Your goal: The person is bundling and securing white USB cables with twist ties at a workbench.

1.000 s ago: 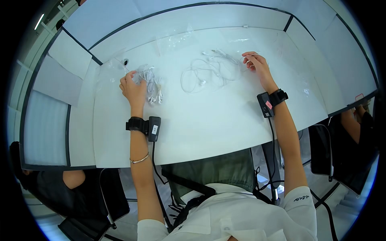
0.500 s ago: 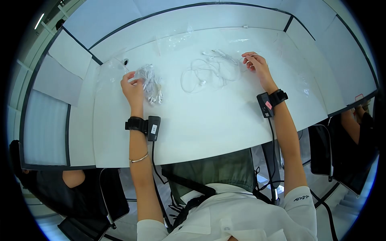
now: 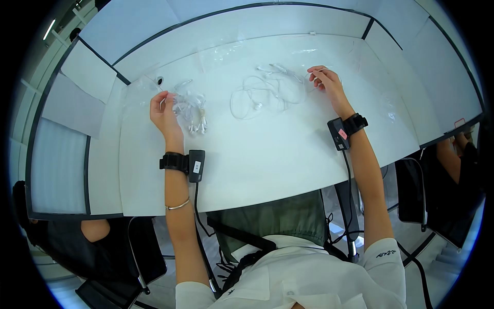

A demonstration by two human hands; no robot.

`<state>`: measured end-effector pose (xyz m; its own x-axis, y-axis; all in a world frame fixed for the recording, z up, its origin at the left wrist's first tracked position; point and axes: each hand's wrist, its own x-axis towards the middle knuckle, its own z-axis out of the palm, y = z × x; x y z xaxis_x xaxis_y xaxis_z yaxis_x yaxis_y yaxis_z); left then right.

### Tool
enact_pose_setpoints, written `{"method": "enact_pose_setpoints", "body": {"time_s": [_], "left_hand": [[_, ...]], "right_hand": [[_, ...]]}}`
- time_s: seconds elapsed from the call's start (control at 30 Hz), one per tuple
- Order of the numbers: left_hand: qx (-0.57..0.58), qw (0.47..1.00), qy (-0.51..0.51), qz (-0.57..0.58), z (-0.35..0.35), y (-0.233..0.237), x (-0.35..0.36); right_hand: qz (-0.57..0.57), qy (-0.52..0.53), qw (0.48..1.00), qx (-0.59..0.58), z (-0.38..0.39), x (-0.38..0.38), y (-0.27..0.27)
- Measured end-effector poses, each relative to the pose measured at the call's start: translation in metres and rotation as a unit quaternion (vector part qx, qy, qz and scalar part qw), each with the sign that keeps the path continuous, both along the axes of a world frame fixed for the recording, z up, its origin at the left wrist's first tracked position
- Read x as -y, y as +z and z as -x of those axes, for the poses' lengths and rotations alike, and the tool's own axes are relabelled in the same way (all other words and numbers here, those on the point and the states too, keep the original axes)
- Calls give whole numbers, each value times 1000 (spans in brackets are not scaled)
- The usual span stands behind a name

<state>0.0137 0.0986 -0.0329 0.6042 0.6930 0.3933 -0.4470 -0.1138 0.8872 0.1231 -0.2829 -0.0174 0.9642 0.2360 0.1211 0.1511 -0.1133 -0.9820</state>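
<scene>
My left hand is at the left side of the table, thumb and fingertips pinched together on the edge of a bundle of white earphone cables. Earbuds show at the bundle's lower end, while the exact strand between the fingertips is too small to make out. Further right, a loose white earphone cable lies in wide loops, its plug ends toward the back. At the right end of those loops my right hand has its fingers curled, and a thin strand of the cable passes at them.
White panels with dark edges enclose the white table at the back and sides. A round cable hole sits at the back left. Clear plastic film lies along the back. Wrist devices trail black cords. Other people sit at both sides.
My left hand has shifted slightly left, its fingertips drawn closer together. The top of the cable bundle has spread and changed shape. My right hand has hardly moved.
</scene>
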Motion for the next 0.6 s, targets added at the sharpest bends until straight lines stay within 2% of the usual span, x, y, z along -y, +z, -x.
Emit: {"method": "enact_pose_setpoints", "body": {"time_s": [0.2,0.33,0.43,0.57,0.6], "left_hand": [[5,997,-48,-55,1,8,11],[-62,983,-170,17,1,9,10],[-127,971,-185,-82,1,6,6],[-149,959,-129,-205,2,7,9],[-194,950,-106,-223,6,12,11]], "right_hand": [[3,1,1000,-5,-1,1,-1],[2,3,1000,5,-2,1,-3],[1,3,1000,6,-1,1,-1],[8,-3,1000,2,-2,0,-2],[8,-3,1000,2,-2,1,-2]]}}
